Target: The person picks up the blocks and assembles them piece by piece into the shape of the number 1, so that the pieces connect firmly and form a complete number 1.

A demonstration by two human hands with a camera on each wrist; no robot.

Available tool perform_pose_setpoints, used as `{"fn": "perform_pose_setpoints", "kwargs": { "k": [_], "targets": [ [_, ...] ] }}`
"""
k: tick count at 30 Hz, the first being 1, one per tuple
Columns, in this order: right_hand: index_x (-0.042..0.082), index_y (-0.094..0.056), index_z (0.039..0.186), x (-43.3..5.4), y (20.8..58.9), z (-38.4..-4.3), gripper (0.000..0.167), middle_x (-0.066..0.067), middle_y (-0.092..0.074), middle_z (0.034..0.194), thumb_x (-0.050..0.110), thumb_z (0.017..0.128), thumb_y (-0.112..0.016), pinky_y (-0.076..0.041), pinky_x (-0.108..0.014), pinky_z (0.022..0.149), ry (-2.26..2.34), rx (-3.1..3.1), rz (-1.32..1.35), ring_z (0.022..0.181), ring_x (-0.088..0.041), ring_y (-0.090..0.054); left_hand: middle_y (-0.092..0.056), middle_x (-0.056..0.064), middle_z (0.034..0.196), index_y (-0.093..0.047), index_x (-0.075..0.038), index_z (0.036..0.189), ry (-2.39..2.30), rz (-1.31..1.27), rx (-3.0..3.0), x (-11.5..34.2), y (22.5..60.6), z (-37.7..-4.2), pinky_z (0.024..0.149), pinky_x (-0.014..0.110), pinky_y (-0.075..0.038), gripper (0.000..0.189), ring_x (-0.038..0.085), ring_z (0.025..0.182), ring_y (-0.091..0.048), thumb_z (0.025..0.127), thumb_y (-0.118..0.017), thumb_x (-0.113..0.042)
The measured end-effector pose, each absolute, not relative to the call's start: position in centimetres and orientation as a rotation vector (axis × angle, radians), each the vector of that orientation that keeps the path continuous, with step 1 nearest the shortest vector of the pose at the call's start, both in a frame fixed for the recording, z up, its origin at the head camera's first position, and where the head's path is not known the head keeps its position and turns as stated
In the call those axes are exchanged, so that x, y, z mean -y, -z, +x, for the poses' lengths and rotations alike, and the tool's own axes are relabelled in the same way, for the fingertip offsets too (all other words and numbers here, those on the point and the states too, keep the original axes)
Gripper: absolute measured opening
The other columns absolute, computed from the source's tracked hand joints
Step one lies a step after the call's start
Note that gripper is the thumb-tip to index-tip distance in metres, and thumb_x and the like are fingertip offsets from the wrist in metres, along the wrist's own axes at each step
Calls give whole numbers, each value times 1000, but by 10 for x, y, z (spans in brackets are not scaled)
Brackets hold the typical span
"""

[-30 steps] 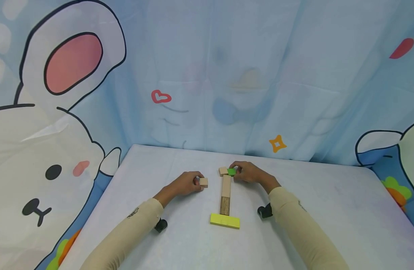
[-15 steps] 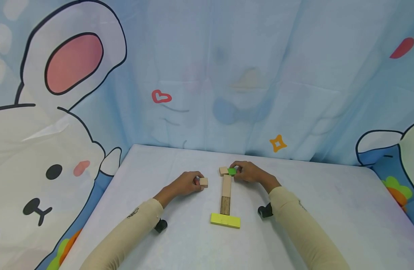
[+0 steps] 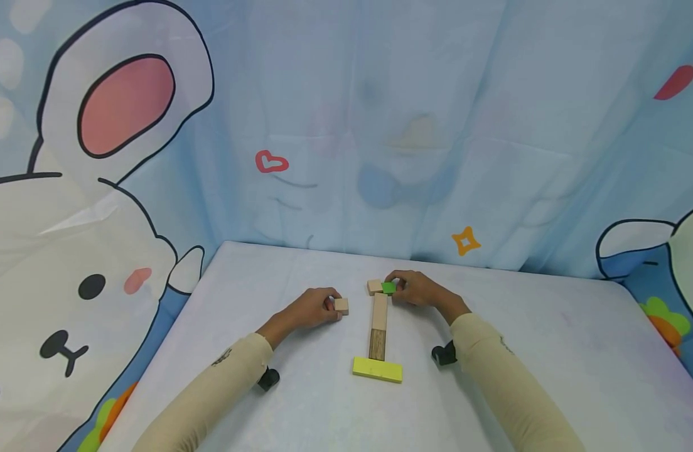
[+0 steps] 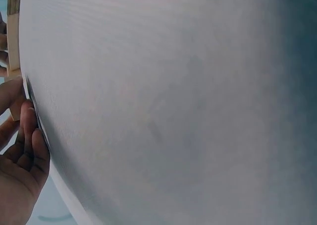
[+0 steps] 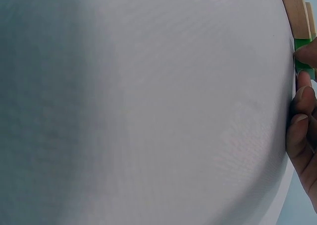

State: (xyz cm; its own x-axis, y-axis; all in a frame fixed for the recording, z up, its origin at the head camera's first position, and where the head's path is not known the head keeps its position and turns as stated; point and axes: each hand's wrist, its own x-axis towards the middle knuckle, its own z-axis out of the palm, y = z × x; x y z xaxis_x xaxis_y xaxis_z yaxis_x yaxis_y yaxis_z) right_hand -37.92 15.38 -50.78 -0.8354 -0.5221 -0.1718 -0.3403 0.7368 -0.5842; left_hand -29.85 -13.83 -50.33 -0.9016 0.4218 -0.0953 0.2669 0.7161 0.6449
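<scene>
Between thumb and fingers, my left hand (image 3: 312, 307) pinches a small plain wooden block (image 3: 341, 306), left of the row of blocks. My right hand (image 3: 417, 289) pinches a green block (image 3: 388, 287) at the far end of that row. A second plain wooden block (image 3: 375, 287) lies against the green one on its left. From there a long pale block (image 3: 380, 311) runs toward me, followed by a dark-grained block (image 3: 377, 344) and a yellow block (image 3: 377, 369) lying crosswise. In the right wrist view the thumb presses on the green block (image 5: 302, 61).
All the blocks lie on a white-covered table (image 3: 527, 376). Behind it hangs a light blue cartoon curtain (image 3: 346, 125), close to the table's far edge. Black wrist cameras (image 3: 269, 379) hang below both forearms.
</scene>
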Motion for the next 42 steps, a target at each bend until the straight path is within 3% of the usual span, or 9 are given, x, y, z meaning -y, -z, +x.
{"fn": "perform_pose_setpoints", "kwargs": {
  "k": [42],
  "targets": [
    [10, -62, 127, -157, 511, -382, 36, -5, -61, 93, 13, 91, -65, -44, -30, 68, 780, -2617, -690, 78, -16, -53, -65, 0, 87, -63, -1, 124, -937, 590, -2719, 132, 492, -300, 68, 22, -47, 37, 8, 75, -57, 92, -73, -16]
  ]
}}
